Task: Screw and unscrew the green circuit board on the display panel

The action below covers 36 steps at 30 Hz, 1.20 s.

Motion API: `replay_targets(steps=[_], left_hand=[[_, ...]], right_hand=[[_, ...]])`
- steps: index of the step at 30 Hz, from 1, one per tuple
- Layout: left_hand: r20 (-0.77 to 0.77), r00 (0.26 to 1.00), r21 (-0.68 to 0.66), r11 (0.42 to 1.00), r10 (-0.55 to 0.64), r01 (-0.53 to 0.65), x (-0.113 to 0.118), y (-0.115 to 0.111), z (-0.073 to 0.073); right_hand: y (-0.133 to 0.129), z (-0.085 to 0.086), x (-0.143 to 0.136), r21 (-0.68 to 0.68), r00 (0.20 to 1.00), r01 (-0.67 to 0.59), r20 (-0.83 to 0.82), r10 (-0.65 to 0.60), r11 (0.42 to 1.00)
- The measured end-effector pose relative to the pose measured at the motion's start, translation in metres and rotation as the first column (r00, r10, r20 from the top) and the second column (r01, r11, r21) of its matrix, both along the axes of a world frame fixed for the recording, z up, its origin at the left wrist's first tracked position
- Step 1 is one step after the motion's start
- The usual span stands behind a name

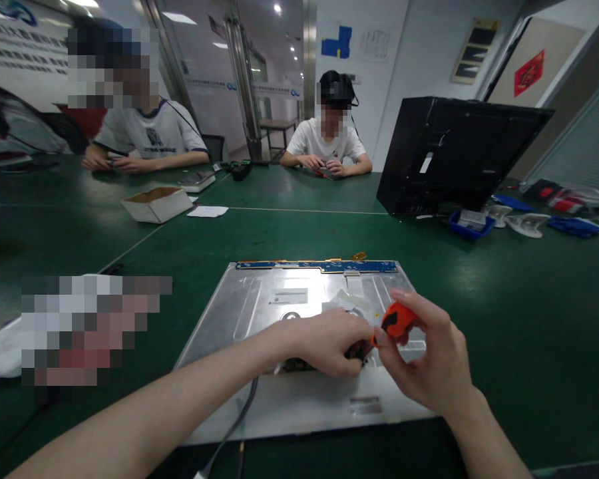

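A bare metal display panel [264,313] lies flat in front of me, with a blue circuit strip [289,266] along its far edge. My right hand [429,352] grips the orange-and-black handle of a screwdriver [398,320] over the panel's right side. My left hand [334,339] reaches across the panel, its fingers curled down by the screwdriver's lower end. Whatever those fingers hold is hidden behind the hand. Beneath the left wrist, part of a dark circuit board [297,364] shows. A dark cable [237,419] runs from there toward the near edge.
A large black monitor housing [459,156] stands at the back right, near a blue tray [472,225]. An open white box [157,205] and a paper sheet [208,211] lie at the back left. Two people sit across the green table [299,233]. One person at left is blurred out.
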<state>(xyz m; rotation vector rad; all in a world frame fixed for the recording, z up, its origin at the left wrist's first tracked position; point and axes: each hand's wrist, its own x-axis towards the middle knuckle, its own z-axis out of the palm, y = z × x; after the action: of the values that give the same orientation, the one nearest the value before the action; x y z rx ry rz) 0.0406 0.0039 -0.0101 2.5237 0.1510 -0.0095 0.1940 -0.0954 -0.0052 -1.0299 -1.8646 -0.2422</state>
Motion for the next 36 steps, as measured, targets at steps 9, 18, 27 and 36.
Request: replay_targets(steps=[9, 18, 27, 36], left_hand=[[-0.026, 1.0, -0.003, 1.0, -0.009, 0.009, 0.0001, 0.0005, -0.0008], [-0.032, 0.999, 0.005, 1.0, -0.007, 0.007, 0.0004, 0.0004, -0.0016], [-0.051, 0.999, 0.025, 1.0, 0.002, 0.0, 0.0003, 0.001, -0.0036], [-0.056, 0.998, 0.015, 1.0, -0.002, 0.003, -0.0003, -0.0003, -0.0036]], right_hand=[[-0.0011, 0.0025, 0.0001, -0.035, 1.0, 0.003, 0.018, -0.002, 0.999], [-0.0031, 0.003, 0.0001, -0.072, 1.0, -0.013, -0.02, 0.011, 0.997], [-0.0021, 0.0017, 0.0002, -0.044, 1.0, 0.003, -0.011, -0.004, 0.999], [0.0009, -0.0014, 0.001, 0.005, 1.0, 0.017, 0.012, -0.017, 1.0]])
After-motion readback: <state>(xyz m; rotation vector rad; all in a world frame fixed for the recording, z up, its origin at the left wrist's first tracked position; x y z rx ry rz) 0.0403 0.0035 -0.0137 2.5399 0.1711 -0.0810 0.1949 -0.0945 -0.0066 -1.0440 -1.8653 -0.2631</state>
